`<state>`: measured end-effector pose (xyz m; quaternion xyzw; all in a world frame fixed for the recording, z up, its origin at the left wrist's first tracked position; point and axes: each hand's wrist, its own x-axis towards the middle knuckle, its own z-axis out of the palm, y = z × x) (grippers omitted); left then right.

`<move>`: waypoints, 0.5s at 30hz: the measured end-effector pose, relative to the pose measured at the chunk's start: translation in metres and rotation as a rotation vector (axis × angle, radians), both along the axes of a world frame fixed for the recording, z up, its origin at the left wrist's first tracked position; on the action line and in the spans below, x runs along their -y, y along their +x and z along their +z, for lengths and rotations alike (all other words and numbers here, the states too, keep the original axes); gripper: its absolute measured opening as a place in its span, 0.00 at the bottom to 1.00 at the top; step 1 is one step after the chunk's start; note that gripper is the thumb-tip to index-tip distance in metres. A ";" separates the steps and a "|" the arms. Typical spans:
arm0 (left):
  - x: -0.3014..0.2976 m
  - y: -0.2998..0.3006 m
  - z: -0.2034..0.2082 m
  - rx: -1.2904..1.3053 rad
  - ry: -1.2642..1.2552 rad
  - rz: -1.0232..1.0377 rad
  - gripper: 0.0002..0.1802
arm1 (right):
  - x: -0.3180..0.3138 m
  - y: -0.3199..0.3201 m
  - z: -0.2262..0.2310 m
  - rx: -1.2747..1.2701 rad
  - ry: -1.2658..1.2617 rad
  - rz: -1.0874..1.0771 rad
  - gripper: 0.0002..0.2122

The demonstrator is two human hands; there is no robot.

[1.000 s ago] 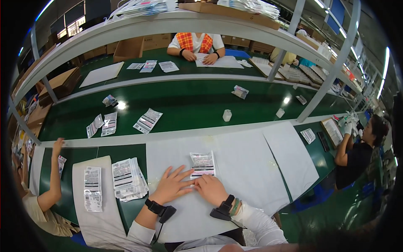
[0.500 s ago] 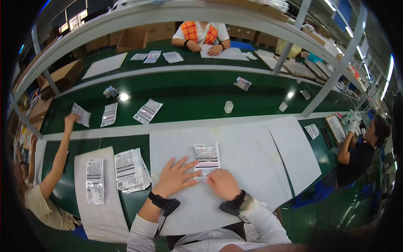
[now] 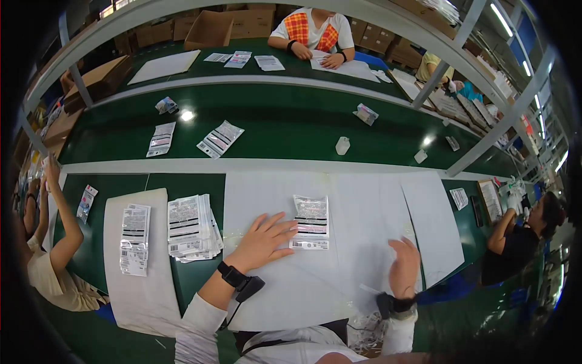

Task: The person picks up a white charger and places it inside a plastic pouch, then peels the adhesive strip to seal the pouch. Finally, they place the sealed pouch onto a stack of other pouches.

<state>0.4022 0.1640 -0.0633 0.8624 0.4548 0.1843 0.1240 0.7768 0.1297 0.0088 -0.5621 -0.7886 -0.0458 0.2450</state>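
My left hand [image 3: 262, 244] lies with spread fingers on the white board [image 3: 273, 291], its fingertips at the left edge of a flat silver printed packet [image 3: 311, 223]. Away to the right, my right hand [image 3: 404, 267] is raised near the board's edge, fingers loosely bent and apart, with nothing visible in them. A thin pale strip [image 3: 371, 290] shows beside the right wrist, apart from the fingers. To the left lie a stack of similar packets [image 3: 189, 227] and a separate packet group [image 3: 134, 239] on a pale board [image 3: 112, 297].
Behind a white rail [image 3: 315, 165], the green surface [image 3: 291, 115] carries several packets and small white pieces. Tangled clear strips [image 3: 367, 330] sit below the board's front edge. Other people work at the left, right and far side.
My right hand has left the packet's lower edge and moved right. My left hand stays beside the packet. At the left, a co-worker's hand has withdrawn, and the packet it touched has left that spot.
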 end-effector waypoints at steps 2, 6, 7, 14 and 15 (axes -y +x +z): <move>-0.001 0.002 0.000 -0.017 0.005 -0.007 0.30 | -0.040 -0.037 -0.008 -0.161 -0.053 0.372 0.27; -0.002 0.001 -0.004 0.005 -0.025 -0.011 0.29 | -0.084 -0.072 -0.041 -0.207 -0.297 0.541 0.30; -0.002 0.000 -0.002 0.022 -0.042 -0.006 0.30 | -0.091 -0.075 -0.047 -0.197 -0.339 0.518 0.29; -0.003 0.008 0.014 -0.030 -0.059 0.036 0.32 | -0.089 -0.064 -0.050 -0.173 -0.423 0.555 0.31; -0.004 0.009 0.014 -0.053 -0.052 0.046 0.32 | -0.088 -0.067 -0.047 -0.188 -0.413 0.591 0.32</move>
